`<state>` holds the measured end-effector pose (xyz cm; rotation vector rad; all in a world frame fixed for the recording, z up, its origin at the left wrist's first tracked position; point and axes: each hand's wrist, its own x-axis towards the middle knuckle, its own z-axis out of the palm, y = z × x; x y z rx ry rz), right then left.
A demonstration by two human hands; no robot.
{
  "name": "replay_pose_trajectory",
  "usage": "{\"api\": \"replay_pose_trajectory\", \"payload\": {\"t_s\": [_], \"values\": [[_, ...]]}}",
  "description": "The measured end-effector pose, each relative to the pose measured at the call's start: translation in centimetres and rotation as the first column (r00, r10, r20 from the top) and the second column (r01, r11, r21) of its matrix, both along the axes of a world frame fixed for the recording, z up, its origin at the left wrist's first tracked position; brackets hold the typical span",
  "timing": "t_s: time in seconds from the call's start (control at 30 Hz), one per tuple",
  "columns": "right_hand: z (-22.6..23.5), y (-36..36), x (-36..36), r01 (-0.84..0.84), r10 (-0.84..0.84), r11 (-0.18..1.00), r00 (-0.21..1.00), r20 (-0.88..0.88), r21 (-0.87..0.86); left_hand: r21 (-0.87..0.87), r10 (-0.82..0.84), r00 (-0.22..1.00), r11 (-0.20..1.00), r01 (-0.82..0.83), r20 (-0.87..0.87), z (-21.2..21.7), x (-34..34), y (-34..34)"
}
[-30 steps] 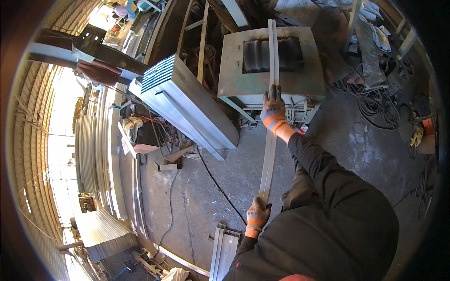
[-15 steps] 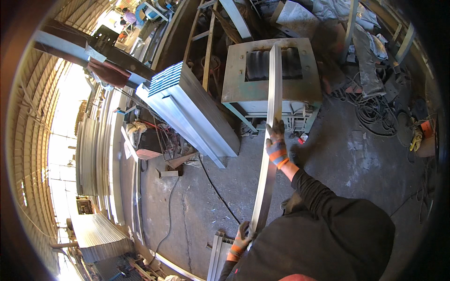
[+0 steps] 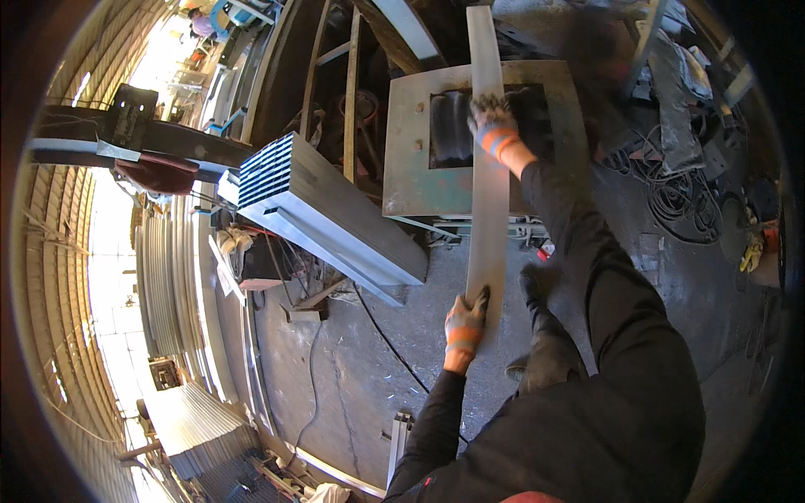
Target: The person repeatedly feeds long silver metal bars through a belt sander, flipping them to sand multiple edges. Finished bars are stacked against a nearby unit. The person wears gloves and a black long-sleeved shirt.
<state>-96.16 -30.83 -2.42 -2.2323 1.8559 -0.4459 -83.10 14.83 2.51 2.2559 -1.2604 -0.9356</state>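
A long, flat silver metal bar (image 3: 489, 210) runs away from me, its far part lying over the dark opening of a worn greenish metal machine (image 3: 407, 180). My left hand (image 3: 465, 327), in a grey and orange work glove, grips the bar's near part at its left edge, thumb on top. Farther along, my right hand (image 3: 493, 126), gloved alike, is closed over the bar above the opening, fingers toward its left edge. Dark, ribbed, rounded surfaces (image 3: 451, 126) show in the opening on both sides of the bar. The bar's underside is hidden.
Left of the machine stands a slanted stack of silver metal profiles (image 3: 335, 210). Black cable (image 3: 387, 352) crosses the floor. Coiled hoses (image 3: 683, 201) lie at the right. Another short stack of profiles (image 3: 401, 436) sits by my left forearm. A person (image 3: 201, 25) is far off at upper left.
The bar has moved away from me, farther across the machine, its broad face now upward. Both hands have moved forward with it, the left from near my body to mid-view.
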Motion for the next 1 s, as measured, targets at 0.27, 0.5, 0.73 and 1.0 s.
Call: {"api": "replay_pose_trajectory", "payload": {"t_s": [0.27,0.5,0.73,1.0], "values": [[-0.5,-3.5,0.9,0.049,-0.086,0.98,0.979,-0.183,-0.195,0.045,-0.008,0.997,0.999,0.011,-0.073,-1.9,-1.2,-4.9],[2.6,13.7,1.6,0.014,-0.033,0.994,0.983,-0.182,-0.106,0.113,0.063,0.993,0.992,-0.052,-0.095,-1.4,0.2,10.9],[2.8,34.4,1.9,-0.006,0.024,0.997,0.971,-0.239,0.074,0.062,0.126,0.975,0.991,-0.116,-0.181,-1.6,0.1,32.4],[2.7,57.7,3.1,-0.043,0.039,0.999,0.976,-0.213,-0.015,0.145,0.119,0.993,0.983,-0.115,-0.022,-1.9,0.7,56.4]]}}
